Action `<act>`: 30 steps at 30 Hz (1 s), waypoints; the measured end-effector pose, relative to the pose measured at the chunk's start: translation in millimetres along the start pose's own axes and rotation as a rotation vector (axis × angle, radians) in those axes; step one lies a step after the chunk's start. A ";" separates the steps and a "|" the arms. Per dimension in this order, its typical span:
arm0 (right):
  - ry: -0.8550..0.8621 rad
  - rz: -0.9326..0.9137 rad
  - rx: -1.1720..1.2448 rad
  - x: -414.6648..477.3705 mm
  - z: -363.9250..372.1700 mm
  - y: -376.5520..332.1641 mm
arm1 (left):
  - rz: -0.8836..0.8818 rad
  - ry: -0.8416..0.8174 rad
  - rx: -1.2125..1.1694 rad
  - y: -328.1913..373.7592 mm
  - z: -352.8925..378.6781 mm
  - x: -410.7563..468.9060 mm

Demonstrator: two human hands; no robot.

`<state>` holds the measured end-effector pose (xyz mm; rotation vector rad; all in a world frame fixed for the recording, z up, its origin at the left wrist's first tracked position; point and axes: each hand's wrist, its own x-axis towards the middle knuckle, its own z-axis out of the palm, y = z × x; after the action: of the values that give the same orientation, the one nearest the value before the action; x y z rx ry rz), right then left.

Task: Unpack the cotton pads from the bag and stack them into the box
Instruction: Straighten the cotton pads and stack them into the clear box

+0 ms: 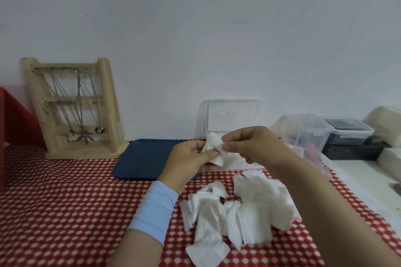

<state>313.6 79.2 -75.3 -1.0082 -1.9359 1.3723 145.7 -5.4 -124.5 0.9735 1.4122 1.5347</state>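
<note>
Two hands on one cotton pad (212, 145): left hand (188, 159) pinches the left edge, right hand (255, 147) pinches the right, probably flattening it for stacking. Loose pad pile (236, 212) lies near on the red cloth (65, 201). Clear box (233, 115) just beyond, lid up.

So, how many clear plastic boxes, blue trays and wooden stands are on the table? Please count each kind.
Clear plastic boxes: 3 (open box, clip-lid box, box with dark contents)
Blue tray: 1
Wooden stand: 1
Total: 5
</note>
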 end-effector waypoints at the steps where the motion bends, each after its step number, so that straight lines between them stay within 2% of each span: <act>1: 0.024 0.003 0.031 1.7 -1.4 1.8 | -0.014 -0.008 -0.038 0.5 -0.4 -0.8; 5: 0.171 -0.042 0.007 6.6 -0.3 5.7 | -0.044 -0.074 -0.084 0.3 -1.5 -1.5; 9: -0.026 0.018 -0.059 4.6 3.6 6.2 | -0.056 -0.130 -0.098 -0.3 -0.9 -2.7; 13: -0.012 -0.024 -0.095 4.0 6.5 9.7 | -0.125 -0.236 -0.060 3.6 -3.5 -4.3; 16: 0.018 -0.064 -0.126 7.8 11.0 12.2 | -0.072 -0.148 0.135 6.1 -3.6 -5.0; 19: 0.108 -0.116 -0.404 15.3 9.9 15.8 | -0.055 0.008 0.130 3.9 -9.7 -0.3; 20: 0.068 -0.133 -0.506 16.2 10.4 14.4 | -0.055 0.053 0.104 3.4 -13.5 1.2; 23: -0.268 -0.129 -0.770 15.7 23.7 7.0 | -0.043 0.132 0.065 0.4 -26.3 4.8; 25: -0.430 -0.085 -0.932 17.6 37.6 7.3 | -0.047 0.137 0.043 -0.8 -30.7 4.6; 28: -0.518 -0.028 -1.049 21.7 50.1 13.4 | -0.062 0.137 -0.016 0.3 -34.2 2.2; 30: -0.528 -0.040 -1.038 20.7 47.9 13.9 | -0.053 0.136 -0.042 1.1 -35.4 1.2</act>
<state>267.9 73.6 -103.6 -1.0532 -3.1707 0.5518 112.4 -17.3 -126.0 0.8125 1.4819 1.6101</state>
